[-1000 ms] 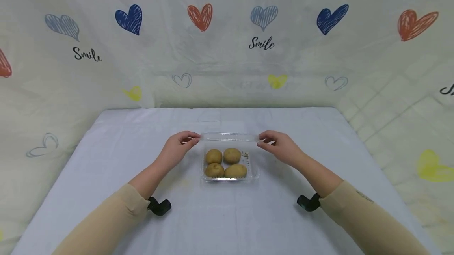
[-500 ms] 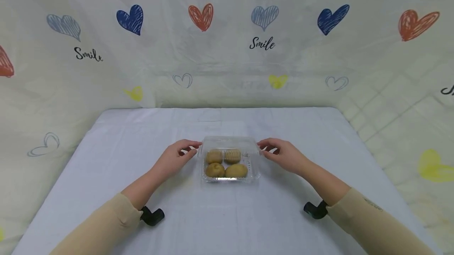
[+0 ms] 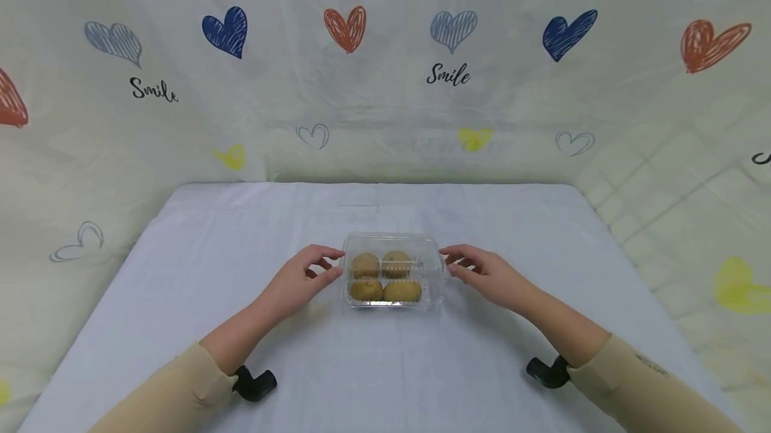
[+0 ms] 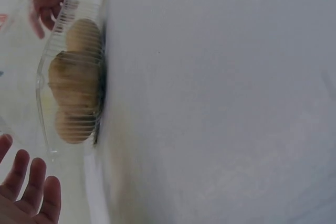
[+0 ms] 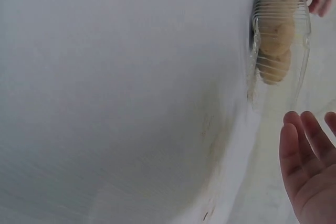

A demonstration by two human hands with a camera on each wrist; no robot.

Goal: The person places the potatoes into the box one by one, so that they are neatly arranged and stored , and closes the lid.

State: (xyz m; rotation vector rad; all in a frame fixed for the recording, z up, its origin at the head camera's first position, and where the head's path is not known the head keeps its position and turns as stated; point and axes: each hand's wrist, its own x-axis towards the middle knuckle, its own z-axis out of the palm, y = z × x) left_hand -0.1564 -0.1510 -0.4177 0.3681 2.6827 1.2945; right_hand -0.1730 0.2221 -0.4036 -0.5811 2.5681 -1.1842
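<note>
A clear plastic clamshell box sits mid-table with several potatoes inside. Its clear lid is over them, and the ribbed part overlaps the back potatoes in the head view. My left hand is at the lid's left side, index fingertip right at its edge, thumb and index finger apart. At the right side my right hand mirrors it, fingertips by the lid's edge. Both wrist views show loosely extended fingers near the end of the box, the right hand's fingers likewise.
A white cloth covers the table. Behind it hangs a pale curtain printed with hearts and "Smile". Dark wrist cameras stick out from beige sleeves over the table.
The lid has swung down toward me over the potatoes from its raised position behind them. Both hands have come lower and nearer with it, and their grip on its corners has loosened.
</note>
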